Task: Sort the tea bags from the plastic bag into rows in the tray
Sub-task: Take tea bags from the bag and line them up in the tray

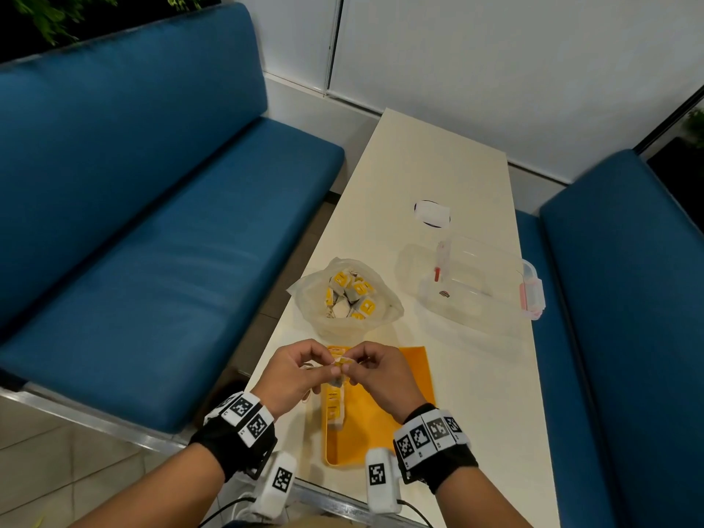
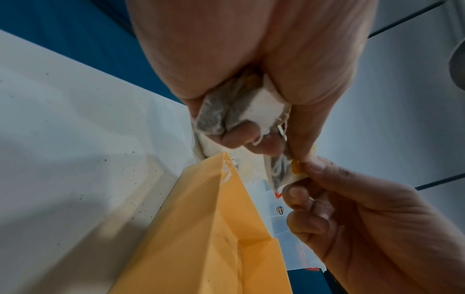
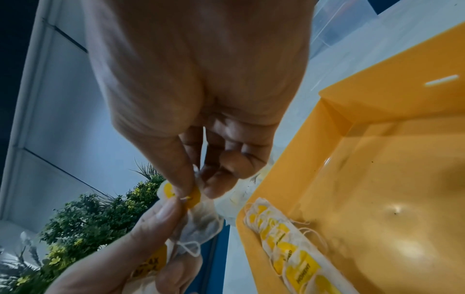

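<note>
Both my left hand (image 1: 295, 369) and right hand (image 1: 375, 369) pinch one tea bag (image 1: 341, 360) above the tray (image 1: 381, 421), bag (image 1: 344, 295) at 12 o'clock.

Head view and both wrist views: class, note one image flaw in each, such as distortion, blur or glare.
Head view: wide-angle bending of the table edges. Left wrist view: the tray rim is soft and blurred up close. Right wrist view: a bright glare spot on the tray floor, palm looming oversized.

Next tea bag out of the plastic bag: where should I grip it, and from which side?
Come from above: the plastic bag stands with its mouth open upward. Grip a top tea bag by its yellow tag edge, which faces up; the pouches below are soft and packed together.
</note>
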Demonstrator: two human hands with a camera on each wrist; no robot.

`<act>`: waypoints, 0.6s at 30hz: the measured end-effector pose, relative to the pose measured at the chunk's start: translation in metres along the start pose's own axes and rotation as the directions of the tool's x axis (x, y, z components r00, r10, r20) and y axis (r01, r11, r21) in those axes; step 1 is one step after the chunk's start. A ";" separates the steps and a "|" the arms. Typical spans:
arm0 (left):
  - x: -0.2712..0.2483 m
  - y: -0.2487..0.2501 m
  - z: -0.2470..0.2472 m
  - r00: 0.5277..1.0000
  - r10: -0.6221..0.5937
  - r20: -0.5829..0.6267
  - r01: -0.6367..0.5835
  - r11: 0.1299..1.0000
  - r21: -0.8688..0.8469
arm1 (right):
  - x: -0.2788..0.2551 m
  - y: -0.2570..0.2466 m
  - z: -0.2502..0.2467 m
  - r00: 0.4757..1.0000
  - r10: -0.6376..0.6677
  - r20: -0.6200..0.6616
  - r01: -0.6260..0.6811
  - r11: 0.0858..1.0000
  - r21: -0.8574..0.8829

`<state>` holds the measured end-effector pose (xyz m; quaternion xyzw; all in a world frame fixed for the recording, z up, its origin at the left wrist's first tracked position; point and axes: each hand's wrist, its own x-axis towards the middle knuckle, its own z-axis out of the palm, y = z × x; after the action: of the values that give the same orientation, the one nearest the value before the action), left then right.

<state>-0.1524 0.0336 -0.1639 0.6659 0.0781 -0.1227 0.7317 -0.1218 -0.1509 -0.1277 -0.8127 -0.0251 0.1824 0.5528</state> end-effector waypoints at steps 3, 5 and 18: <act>-0.001 0.001 0.002 1.000 -0.010 0.018 0.010 0.999 0.031 | 0.002 0.003 0.000 1.000 0.006 -0.019 -0.006 1.000 -0.008; -0.001 0.003 0.004 1.000 -0.009 0.017 0.008 0.999 0.054 | 0.002 0.005 0.000 1.000 0.004 -0.016 -0.004 1.000 -0.007; 0.004 -0.014 -0.011 0.993 -0.107 -0.051 0.115 0.971 0.210 | 0.001 0.030 -0.011 0.974 0.185 0.131 -0.170 0.979 -0.113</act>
<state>-0.1521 0.0435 -0.1790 0.7372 0.1160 -0.1580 0.6466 -0.1225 -0.1723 -0.1519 -0.8238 -0.0004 0.2864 0.4893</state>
